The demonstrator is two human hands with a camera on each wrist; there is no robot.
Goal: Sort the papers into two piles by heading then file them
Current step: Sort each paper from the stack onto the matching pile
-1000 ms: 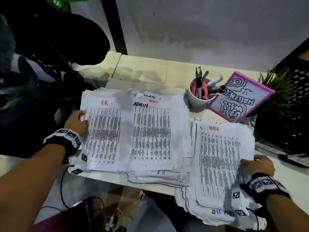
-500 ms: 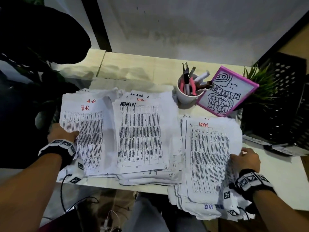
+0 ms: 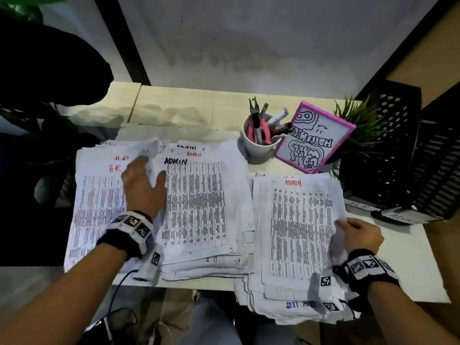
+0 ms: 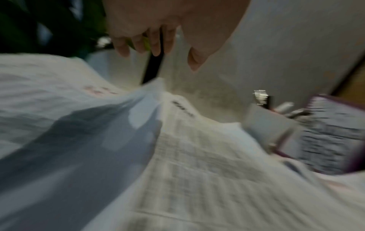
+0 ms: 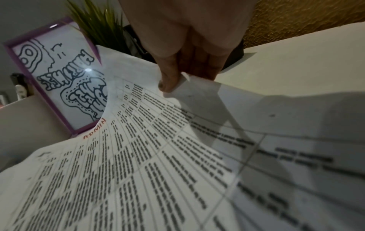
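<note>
Three paper stacks lie on the pale desk. The left pile is headed HR in red, and the middle pile is headed ADMIN. The right stack overhangs the front edge, with an ADMIN sheet on top. My left hand hovers over the seam between the HR and ADMIN piles. Its fingers are loose and hold nothing. My right hand pinches the right edge of the top ADMIN sheet between thumb and fingers. That edge curls upward.
Black perforated file trays stand at the far right, with HR and ADMIN labels at their front. A white cup of pens and pliers, a pink-framed drawing board and a small green plant line the back.
My left hand has left the HR pile's left edge and moved up and right over the papers. My right hand has lifted the right edge of the ADMIN sheet.
</note>
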